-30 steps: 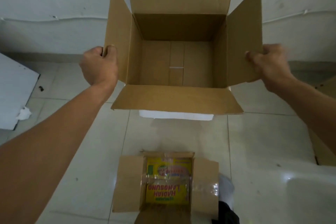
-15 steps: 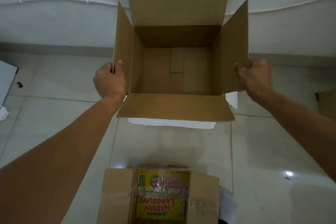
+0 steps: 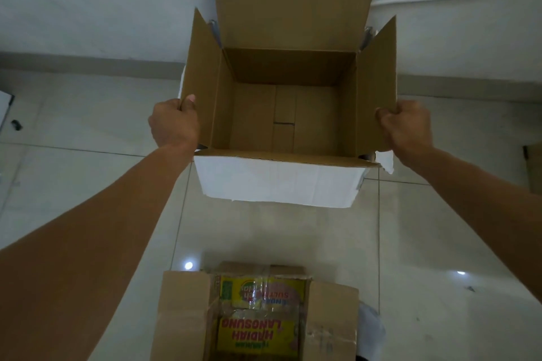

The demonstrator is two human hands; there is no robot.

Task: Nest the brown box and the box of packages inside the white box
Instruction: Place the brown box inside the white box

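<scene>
The white box (image 3: 278, 182) is open at the top, white outside and brown inside, and nothing is in it. It sits low over the tiled floor by the wall. My left hand (image 3: 174, 123) grips its left flap. My right hand (image 3: 406, 129) grips its right flap. The near flap hangs down with its white face towards me. The box of packages (image 3: 258, 316) lies on the floor at the bottom centre, flaps open, with yellow packages under clear tape. A brown cardboard edge (image 3: 534, 164), perhaps the brown box, shows at the right border.
A white wall (image 3: 88, 17) with a grey skirting strip runs right behind the white box. A white board (image 3: 4, 108) and a small dark object (image 3: 16, 124) lie at the far left. Glossy floor tiles (image 3: 278, 237) separate the two boxes.
The white box has gone down and away from me towards the wall. Its near flap has dropped from level to hanging, white side out. Both hands kept their grip on the side flaps.
</scene>
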